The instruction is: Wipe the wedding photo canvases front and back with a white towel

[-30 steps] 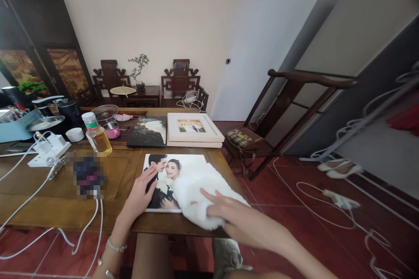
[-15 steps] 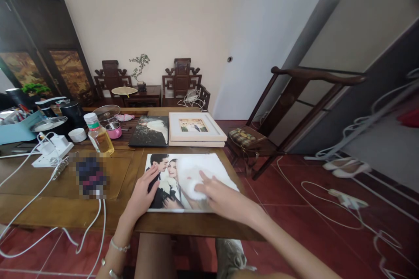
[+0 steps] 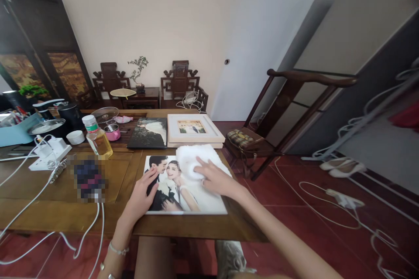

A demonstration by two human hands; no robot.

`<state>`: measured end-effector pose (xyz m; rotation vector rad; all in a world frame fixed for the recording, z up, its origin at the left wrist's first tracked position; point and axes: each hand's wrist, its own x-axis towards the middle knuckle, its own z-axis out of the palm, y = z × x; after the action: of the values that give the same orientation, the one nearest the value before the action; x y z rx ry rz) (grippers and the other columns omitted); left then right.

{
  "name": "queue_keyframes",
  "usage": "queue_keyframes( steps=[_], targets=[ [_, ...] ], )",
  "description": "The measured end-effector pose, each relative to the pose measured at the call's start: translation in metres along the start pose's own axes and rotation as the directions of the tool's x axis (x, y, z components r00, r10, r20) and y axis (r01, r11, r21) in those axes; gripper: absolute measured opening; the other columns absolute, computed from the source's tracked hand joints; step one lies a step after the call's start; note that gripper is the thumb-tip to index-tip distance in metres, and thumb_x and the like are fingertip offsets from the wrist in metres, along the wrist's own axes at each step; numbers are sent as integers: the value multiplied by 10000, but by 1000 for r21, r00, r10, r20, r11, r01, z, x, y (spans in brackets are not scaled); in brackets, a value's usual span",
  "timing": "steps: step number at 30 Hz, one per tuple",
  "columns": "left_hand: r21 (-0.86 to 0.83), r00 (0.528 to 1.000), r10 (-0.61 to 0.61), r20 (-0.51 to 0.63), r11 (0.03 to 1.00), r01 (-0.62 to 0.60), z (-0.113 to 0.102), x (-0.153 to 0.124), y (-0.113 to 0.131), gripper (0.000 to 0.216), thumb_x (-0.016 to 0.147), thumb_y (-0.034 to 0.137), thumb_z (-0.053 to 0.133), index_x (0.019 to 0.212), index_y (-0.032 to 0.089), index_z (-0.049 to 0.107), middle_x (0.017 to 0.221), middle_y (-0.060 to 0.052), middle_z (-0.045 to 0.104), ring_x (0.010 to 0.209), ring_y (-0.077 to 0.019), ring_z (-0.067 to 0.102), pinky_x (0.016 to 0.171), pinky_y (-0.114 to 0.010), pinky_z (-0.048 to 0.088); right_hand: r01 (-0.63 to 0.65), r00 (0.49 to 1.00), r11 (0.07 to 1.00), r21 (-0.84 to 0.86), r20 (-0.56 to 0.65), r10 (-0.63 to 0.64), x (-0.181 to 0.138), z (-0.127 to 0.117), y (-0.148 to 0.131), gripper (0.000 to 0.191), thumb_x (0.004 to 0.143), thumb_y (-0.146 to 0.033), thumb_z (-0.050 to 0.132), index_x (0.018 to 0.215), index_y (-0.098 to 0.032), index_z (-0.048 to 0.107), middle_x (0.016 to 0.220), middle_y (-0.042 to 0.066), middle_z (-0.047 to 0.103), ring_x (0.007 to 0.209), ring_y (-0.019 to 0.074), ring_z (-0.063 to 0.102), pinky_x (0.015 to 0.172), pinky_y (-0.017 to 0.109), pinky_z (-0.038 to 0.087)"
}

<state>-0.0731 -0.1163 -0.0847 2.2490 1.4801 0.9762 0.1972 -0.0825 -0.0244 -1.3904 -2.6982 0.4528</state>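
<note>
The photo (image 3: 178, 192) was under the left hand (image 3: 143, 190), thumb spread; the cloth (image 3: 187, 160) under the right hand (image 3: 216, 178), fingers parted, pinch unclear.

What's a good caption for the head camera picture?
Left hand on the wedding photo, right hand on fluffy white cloth.

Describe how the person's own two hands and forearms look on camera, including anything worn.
Both the left hand and the right hand are ungloved, with no sleeves in view. A thin, silver-coloured bracelet circles the left wrist; further down that arm, small shiny metallic pieces show, their full shape unclear. No jewellery is discernible on the right wrist.
</note>
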Motion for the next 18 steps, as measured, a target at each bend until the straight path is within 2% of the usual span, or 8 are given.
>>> queue_keyframes(
  steps=[2, 5, 8, 11, 13, 15, 18],
  targets=[
    [-8, 1000, -7, -8, 1000, 7, 0, 0, 0, 393, 882, 279, 440, 1247, 166, 531, 1364, -96, 469, 1287, -221, 400, 1074, -430, 325, 7, 998, 1000, -17, -59, -8, 11, 8, 2, 482, 637, 23, 375, 1064, -124, 543, 1379, 169, 405, 1378, 290, 87, 1068, 553, 116],
    [-18, 1000, -15, -13, 1000, 15, 0, 0, 0, 387, 883, 281, 440, 1247, 190, 530, 1364, -84, 472, 1284, -219, 405, 1072, -430, 328, 40, 997, 999, -11, -70, -41, 0, 13, -12, 495, 623, 41, 367, 1046, -132, 557, 1415, 140, 368, 1379, 297, 36, 1065, 587, 102],
    [-12, 1000, -28, -5, 1000, 28, 0, 0, 0, 386, 883, 289, 439, 1248, 199, 529, 1370, -80, 466, 1284, -220, 405, 1072, -430, 327, 71, 994, 997, 30, 77, -73, -34, 4, -36, 477, 605, 63, 356, 978, -133, 580, 1358, 147, 446, 1377, 287, 74, 1076, 551, 156],
    [-2, 999, -34, -5, 999, 34, 0, 0, 2, 396, 883, 290, 438, 1259, 194, 517, 1375, -87, 459, 1284, -221, 404, 1068, -429, 332, 85, 964, 993, 87, 243, -104, -69, -10, -50, 473, 589, 77, 340, 914, -163, 587, 1278, 125, 529, 1365, 251, 166, 1073, 472, 236],
    [-1, 1000, -22, -3, 1000, 22, -1, 1, 3, 401, 881, 284, 440, 1264, 190, 511, 1375, -90, 458, 1286, -223, 401, 1066, -427, 334, 86, 953, 987, 135, 277, -121, -82, -17, -48, 459, 579, 68, 344, 873, -187, 588, 1229, 99, 567, 1357, 237, 207, 1032, 421, 317],
    [-2, 1000, -6, 2, 1000, 6, -2, 1, 5, 397, 882, 276, 437, 1263, 193, 512, 1380, -88, 452, 1290, -221, 396, 1069, -426, 330, 73, 961, 983, 167, 254, -115, -80, -20, -36, 449, 583, 52, 351, 869, -200, 589, 1182, 84, 596, 1356, 233, 211, 984, 388, 371],
    [0, 1000, -2, 7, 1000, 2, -3, 1, 5, 398, 886, 272, 428, 1266, 192, 509, 1385, -90, 445, 1293, -216, 391, 1074, -423, 321, 54, 983, 987, 151, 168, -79, -52, -15, -10, 479, 611, 36, 353, 962, -194, 583, 1183, 81, 595, 1359, 238, 201, 1025, 420, 313]
  ],
)
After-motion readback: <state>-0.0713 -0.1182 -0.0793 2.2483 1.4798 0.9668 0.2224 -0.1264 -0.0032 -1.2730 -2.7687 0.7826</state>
